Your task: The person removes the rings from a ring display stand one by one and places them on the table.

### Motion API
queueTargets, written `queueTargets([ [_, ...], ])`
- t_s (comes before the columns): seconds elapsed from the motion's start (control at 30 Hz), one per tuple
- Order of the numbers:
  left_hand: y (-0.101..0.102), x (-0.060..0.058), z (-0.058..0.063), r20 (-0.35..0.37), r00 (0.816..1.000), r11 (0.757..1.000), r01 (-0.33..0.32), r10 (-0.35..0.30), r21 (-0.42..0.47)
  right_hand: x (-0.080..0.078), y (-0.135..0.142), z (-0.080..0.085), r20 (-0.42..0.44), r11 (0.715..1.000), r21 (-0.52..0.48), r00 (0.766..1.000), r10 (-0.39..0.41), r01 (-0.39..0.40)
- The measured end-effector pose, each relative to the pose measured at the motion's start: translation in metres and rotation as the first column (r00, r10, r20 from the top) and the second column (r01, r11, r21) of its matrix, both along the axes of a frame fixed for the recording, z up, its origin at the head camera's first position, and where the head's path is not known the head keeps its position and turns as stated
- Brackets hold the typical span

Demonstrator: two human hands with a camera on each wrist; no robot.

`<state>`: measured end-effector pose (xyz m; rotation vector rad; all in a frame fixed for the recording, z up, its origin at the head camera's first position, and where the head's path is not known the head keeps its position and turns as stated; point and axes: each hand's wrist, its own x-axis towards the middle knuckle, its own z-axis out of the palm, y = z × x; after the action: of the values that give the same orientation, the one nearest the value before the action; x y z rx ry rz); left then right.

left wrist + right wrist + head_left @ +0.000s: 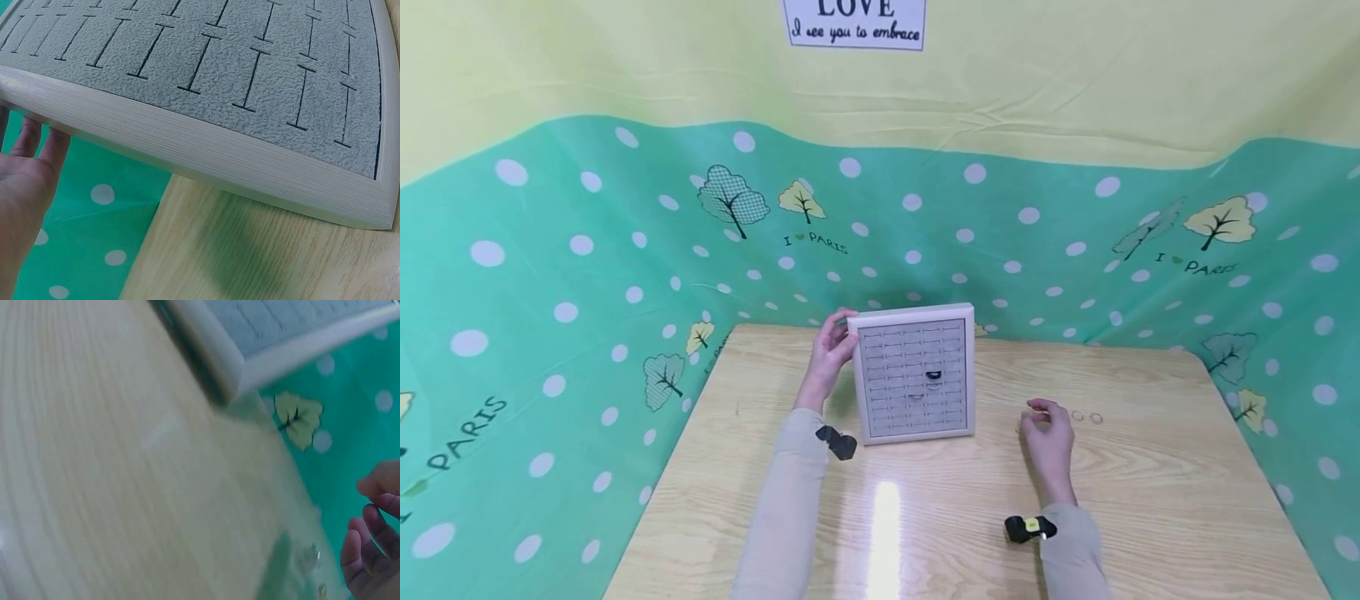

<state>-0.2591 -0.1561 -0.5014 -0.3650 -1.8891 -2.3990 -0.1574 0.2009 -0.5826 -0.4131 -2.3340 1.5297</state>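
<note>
A ring display tray (pixel 912 373) with a pale frame and grey slotted padding stands tilted up on the table. My left hand (pixel 833 350) holds its upper left edge, and in the left wrist view the fingers (pixel 53 147) reach behind the frame. A dark ring (pixel 933 375) and two thin silver-looking rings, one just below it and one lower left (pixel 916 396), sit in the slots. Right of the tray, my right hand (pixel 1049 433) is just over the table, thumb and index fingertips pinched together on what looks like a thin ring, mostly hidden.
Two thin rings (pixel 1096 418) lie on the wooden table (pixel 1150 500) just right of my right hand. A green dotted cloth (pixel 970 242) hangs behind the table and along both sides. Light reflects off the tabletop in front of the tray.
</note>
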Motion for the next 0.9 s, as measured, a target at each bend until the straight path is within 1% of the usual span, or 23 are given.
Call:
queueTargets([
  [0.2,0.0,0.0,0.0,0.018,1.0,1.0,0.003,-0.003,0.0,-0.005,-0.02,0.016,-0.055,0.996,0.015,0.995,0.088,-0.088],
  [0.33,-0.001,0.0,0.001,0.03,0.999,1.0,0.012,-0.012,0.01,-0.01,-0.033,0.027,-0.097,0.993,0.006,0.988,0.122,-0.122],
  [0.43,-0.001,0.001,0.004,0.03,0.999,1.0,0.021,-0.021,0.01,-0.013,-0.042,0.035,-0.122,0.991,-0.011,0.984,0.13,-0.132],
  [0.57,0.0,0.006,0.013,0.027,0.999,0.999,0.033,-0.034,0.006,-0.016,-0.053,0.043,-0.14,0.988,-0.027,0.979,0.149,-0.154],
  [0.67,0.001,0.009,0.018,0.025,0.999,0.999,0.032,-0.032,0.009,-0.018,-0.061,0.049,-0.161,0.978,-0.042,0.967,0.196,-0.205],
  [0.77,0.001,0.011,0.02,0.022,0.999,1.0,0.025,-0.025,0.009,-0.02,-0.069,0.052,-0.184,0.96,-0.055,0.947,0.262,-0.276],
  [0.87,0.001,0.011,0.02,0.022,0.999,1.0,0.024,-0.024,0.005,-0.023,-0.077,0.054,-0.2,0.942,-0.034,0.926,0.322,-0.335],
  [0.9,0.0,0.011,0.02,0.022,0.999,1.0,0.025,-0.026,0.004,-0.023,-0.079,0.055,-0.204,0.937,-0.013,0.919,0.338,-0.348],
])
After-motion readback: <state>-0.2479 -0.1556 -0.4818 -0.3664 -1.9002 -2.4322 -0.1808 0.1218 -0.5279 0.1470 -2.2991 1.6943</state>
